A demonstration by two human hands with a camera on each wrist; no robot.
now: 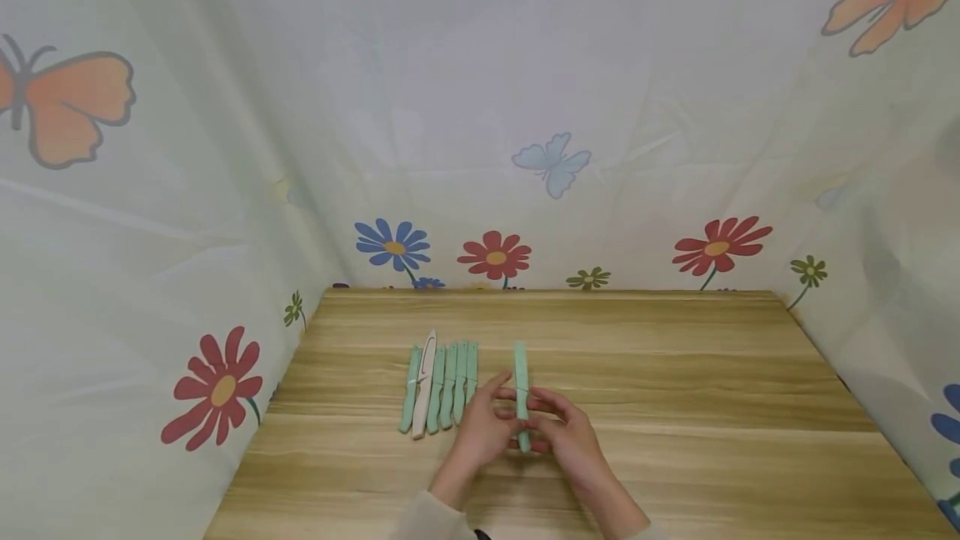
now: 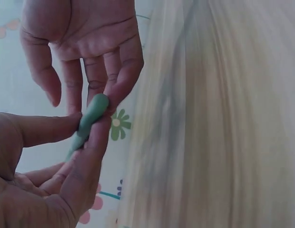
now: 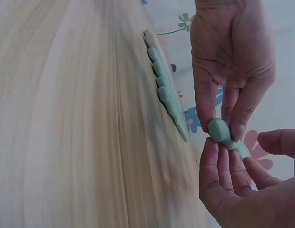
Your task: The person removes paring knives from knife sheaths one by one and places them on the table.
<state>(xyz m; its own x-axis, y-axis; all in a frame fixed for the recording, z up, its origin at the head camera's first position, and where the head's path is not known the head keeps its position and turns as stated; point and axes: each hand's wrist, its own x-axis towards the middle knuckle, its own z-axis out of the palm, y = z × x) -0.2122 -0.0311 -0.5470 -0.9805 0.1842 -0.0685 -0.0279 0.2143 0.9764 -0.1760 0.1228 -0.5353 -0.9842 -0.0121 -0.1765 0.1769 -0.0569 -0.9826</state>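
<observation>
Head view, lower centre: left hand [image 1: 482, 430] pinches green knife [image 1: 521, 365]; right hand [image 1: 576, 444] touches its handle [image 3: 218, 129], thumb apart. Row of knives [image 1: 449, 390] leftward; blades apparently sheathed.

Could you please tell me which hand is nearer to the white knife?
Left. The left hand is to the right of the white knife, with green knives between them; the right hand is farther right, beyond the held green knife.
</observation>
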